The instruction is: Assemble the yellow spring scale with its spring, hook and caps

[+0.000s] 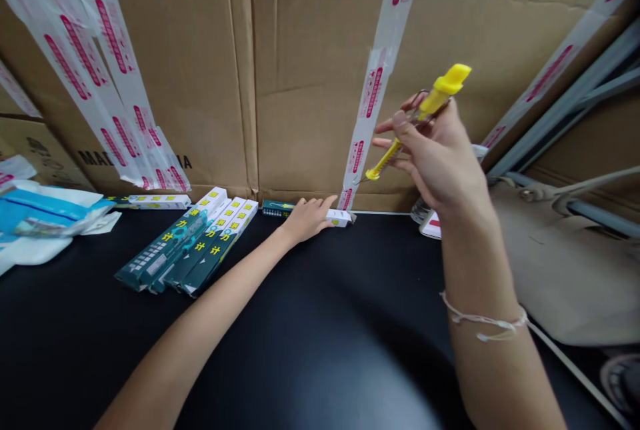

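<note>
My right hand (443,160) is raised in front of the cardboard, its fingers closed around a yellow spring scale (446,87). The scale is tilted, with its thick end up to the right and a thin hook at its lower left end. My left hand (309,218) reaches to the back of the table and grips a narrow green and white spring scale box (341,218), which lies along the foot of the cardboard. Its middle is hidden under my fingers. To the left, several similar boxes (193,243) lie side by side at a slant.
A large taped cardboard box (310,83) stands behind the black table (320,337). At the left are a blue and white plastic package (47,213) and another narrow box (157,201). Right of the table, a beige bag (565,270) and a grey metal frame (570,103) show.
</note>
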A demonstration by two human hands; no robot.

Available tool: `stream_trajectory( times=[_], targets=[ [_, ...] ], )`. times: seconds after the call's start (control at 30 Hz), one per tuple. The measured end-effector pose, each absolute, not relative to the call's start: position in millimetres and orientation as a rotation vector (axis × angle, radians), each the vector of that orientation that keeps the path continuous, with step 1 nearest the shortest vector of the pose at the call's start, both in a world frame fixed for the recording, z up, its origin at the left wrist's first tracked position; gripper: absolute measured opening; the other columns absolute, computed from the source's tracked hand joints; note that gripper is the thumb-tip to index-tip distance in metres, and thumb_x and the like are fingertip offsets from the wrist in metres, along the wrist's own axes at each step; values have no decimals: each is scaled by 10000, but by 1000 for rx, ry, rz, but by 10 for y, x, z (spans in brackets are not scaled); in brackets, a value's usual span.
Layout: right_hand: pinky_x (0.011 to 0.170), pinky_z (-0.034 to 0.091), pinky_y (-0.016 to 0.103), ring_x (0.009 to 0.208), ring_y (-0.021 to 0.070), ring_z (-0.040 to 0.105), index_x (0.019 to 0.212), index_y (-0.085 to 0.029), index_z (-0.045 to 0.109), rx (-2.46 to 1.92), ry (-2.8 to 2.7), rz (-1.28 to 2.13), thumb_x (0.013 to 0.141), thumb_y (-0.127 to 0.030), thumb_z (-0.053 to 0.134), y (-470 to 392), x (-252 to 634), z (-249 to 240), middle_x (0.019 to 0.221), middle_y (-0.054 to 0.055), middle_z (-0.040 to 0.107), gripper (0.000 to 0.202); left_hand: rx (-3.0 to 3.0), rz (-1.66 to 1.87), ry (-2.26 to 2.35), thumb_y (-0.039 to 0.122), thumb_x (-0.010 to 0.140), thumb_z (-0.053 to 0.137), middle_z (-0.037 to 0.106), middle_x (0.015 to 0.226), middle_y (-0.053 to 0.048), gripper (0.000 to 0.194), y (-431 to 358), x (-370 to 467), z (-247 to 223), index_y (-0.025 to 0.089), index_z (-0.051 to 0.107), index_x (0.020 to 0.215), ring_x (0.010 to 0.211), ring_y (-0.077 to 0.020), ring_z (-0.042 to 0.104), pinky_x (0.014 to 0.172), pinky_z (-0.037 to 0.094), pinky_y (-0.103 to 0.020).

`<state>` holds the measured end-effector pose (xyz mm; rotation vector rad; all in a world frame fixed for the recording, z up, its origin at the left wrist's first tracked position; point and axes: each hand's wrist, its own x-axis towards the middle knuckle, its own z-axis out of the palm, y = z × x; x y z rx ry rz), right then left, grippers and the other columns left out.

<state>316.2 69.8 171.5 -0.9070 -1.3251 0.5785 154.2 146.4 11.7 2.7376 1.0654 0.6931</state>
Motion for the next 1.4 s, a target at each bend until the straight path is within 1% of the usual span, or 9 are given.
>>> stream_trajectory(
  times=[0.17,0.33,0.47,0.67,0.8,0.93,1.13,1.27,1.4],
  targets=[
    [524,519,187,1019,212,667,1009,-285,568,-970,-1585,722,831,-382,755,561,3220,1662,1002,29,668,276,2664,712,964,346,963,626,619,1277,-104,376,1270,1422,363,174,569,1292,1066,-247,652,892,569,-455],
    [655,631,363,860,242,747,1097,-315,513,-911,-1562,944,838,-464,743,348,3229,1746,976,31,728,376,2550,785,913,284,909,651,674,1228,-99,649,893,1199,686,234,357,1485,1003,-229,667,876,528,-352],
    [708,649,479,771,282,783,1092,-338,472,-896,-1483,1115,803,-518,762,201,3103,1748,957,21,758,447,2472,770,904,265,878,634,680,1189,-34,638,604,944,917,305,395,1468,912,-189,662,810,519,-296],
    [742,647,487,750,277,793,979,-295,436,-879,-1361,1452,837,-545,722,225,2928,1492,935,24,785,405,2228,588,1038,312,854,644,610,782,44,423,320,602,984,250,542,1260,636,-140,567,569,439,-239],
    [742,653,484,771,280,791,913,-262,457,-811,-1257,1453,875,-516,697,337,2891,1451,852,16,770,351,1948,570,955,345,809,728,621,860,30,465,242,569,897,239,479,1187,679,-137,604,583,485,-239],
    [671,671,383,734,245,784,867,-239,490,-799,-1160,1459,870,-474,722,431,2875,1451,736,-9,720,331,1725,605,915,382,762,805,657,972,-9,528,227,621,818,235,441,1116,748,-160,671,630,553,-279],
    [743,670,295,837,231,790,844,-214,504,-802,-1024,1641,713,-41,837,566,2876,1297,725,-22,696,397,1671,596,881,347,767,807,665,919,-3,506,268,608,721,238,421,1075,754,-188,713,623,590,-309],
    [803,669,326,890,246,789,865,-203,523,-763,-995,1677,753,-65,809,647,2856,1194,780,-11,713,336,1559,577,779,240,790,736,632,843,41,429,333,574,689,255,370,1013,728,-197,731,607,627,-340],
    [875,652,394,924,275,784,891,-185,546,-743,-995,1735,786,-98,796,655,2829,1164,838,30,740,284,1568,566,802,119,706,703,609,837,55,440,397,536,721,245,442,1037,646,-169,720,576,626,-317]
  ],
)
